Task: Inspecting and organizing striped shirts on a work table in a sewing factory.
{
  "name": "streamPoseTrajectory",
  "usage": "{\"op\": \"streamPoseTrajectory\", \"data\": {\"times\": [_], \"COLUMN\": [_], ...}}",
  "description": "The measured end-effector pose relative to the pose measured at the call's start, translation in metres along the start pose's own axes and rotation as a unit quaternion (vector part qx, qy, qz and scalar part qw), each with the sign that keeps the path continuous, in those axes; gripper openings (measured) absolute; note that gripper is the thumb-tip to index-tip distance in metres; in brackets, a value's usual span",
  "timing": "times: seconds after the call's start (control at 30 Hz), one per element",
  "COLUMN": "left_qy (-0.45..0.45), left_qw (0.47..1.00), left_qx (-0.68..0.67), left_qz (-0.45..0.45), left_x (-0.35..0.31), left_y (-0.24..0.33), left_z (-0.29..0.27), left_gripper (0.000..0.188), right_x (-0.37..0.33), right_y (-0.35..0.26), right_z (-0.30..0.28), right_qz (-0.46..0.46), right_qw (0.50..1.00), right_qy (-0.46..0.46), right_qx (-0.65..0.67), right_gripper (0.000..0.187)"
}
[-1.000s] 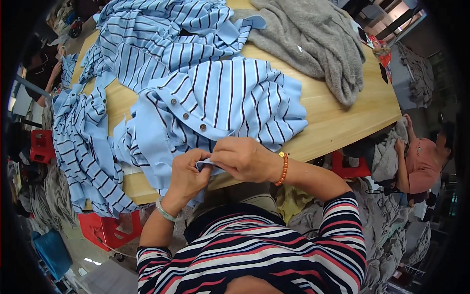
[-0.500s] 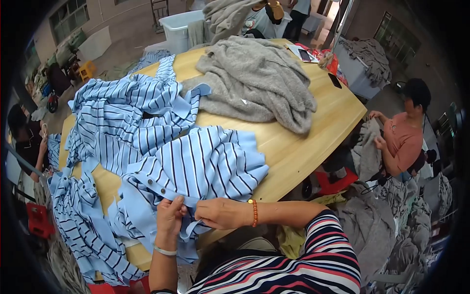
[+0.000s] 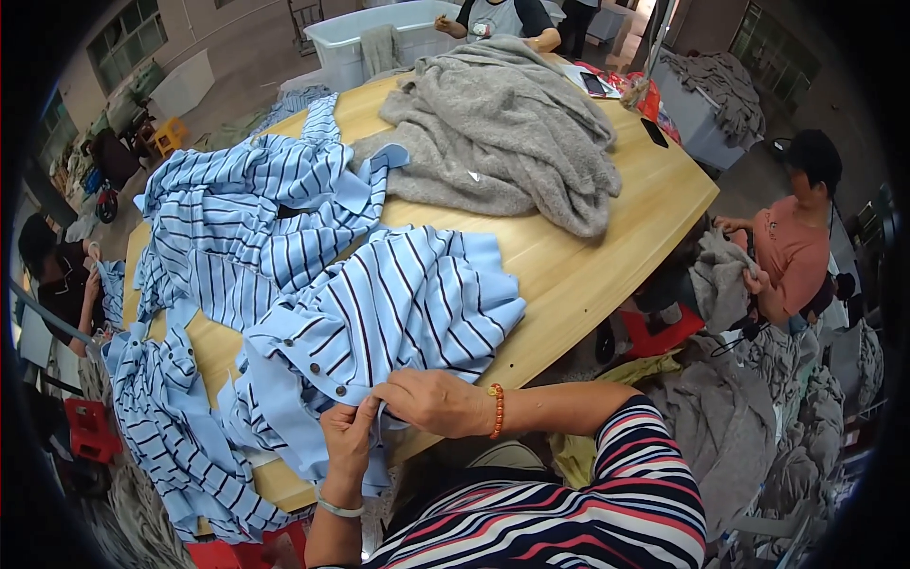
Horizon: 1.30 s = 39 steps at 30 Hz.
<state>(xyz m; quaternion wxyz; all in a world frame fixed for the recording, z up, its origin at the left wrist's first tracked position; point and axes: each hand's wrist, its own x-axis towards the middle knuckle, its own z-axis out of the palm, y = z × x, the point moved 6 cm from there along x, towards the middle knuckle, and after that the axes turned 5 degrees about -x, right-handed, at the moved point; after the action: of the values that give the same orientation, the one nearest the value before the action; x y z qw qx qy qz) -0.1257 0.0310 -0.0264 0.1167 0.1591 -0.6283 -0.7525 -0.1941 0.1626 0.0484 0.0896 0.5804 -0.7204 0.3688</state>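
Note:
A light blue knit garment with dark stripes [image 3: 408,303] is spread over the near part of the table, dark buttons [image 3: 315,367] running down its plain blue edge band. My left hand [image 3: 348,438] is closed, pinching that band between thumb and finger just below the lowest button. Right beside it, my right hand [image 3: 438,403] pinches the same edge; its fingertips almost touch the left thumb. What lies between the fingertips is mostly hidden. Other blue striped garments [image 3: 213,213] lie crumpled to the left, one hanging over the table's near left side.
A grey knit heap [image 3: 512,133] covers the far part of the wooden table [image 3: 607,256]. Phones [image 3: 654,132] lie by its far right edge. Co-workers sit at left and right, the right one holding grey knitwear [image 3: 722,275]; another person stands beyond, near a white tub [image 3: 341,57].
My right hand has moved up to the band's edge beside my left thumb. At the far side, the person has let the lifted grey cloth down onto the heap.

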Motion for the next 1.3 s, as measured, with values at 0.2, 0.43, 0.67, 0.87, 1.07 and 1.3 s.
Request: {"op": "streamPoseTrajectory", "data": {"times": [0.2, 0.43, 0.67, 0.87, 1.07, 1.3], "left_qy": [-0.12, -0.058, -0.152, -0.157, -0.126, -0.103], "left_qw": [0.959, 0.96, 0.982, 0.977, 0.964, 0.967], "left_qx": [0.24, 0.243, 0.109, 0.144, 0.22, 0.219], "left_qz": [0.091, 0.128, 0.007, 0.022, 0.076, 0.076], "left_x": [-0.002, 0.003, 0.014, 0.02, 0.02, 0.017], "left_y": [0.024, 0.021, -0.006, -0.009, 0.001, -0.003], "left_z": [0.006, 0.001, -0.005, -0.012, -0.009, -0.012], "left_gripper": [0.022, 0.012, 0.019, 0.022, 0.019, 0.018], "right_x": [0.002, 0.002, 0.004, 0.002, 0.007, 0.009], "right_y": [0.014, 0.027, 0.043, 0.054, 0.057, 0.048], "right_z": [0.01, 0.018, 0.027, 0.032, 0.034, 0.034], "right_qz": [-0.033, 0.008, 0.049, 0.068, 0.064, 0.035], "right_qw": [0.998, 0.991, 0.971, 0.966, 0.962, 0.961], "right_qy": [-0.045, -0.116, -0.149, -0.143, -0.146, -0.191], "right_qx": [-0.036, 0.068, 0.179, 0.206, 0.22, 0.199], "right_gripper": [0.018, 0.021, 0.023, 0.023, 0.018, 0.014]}}
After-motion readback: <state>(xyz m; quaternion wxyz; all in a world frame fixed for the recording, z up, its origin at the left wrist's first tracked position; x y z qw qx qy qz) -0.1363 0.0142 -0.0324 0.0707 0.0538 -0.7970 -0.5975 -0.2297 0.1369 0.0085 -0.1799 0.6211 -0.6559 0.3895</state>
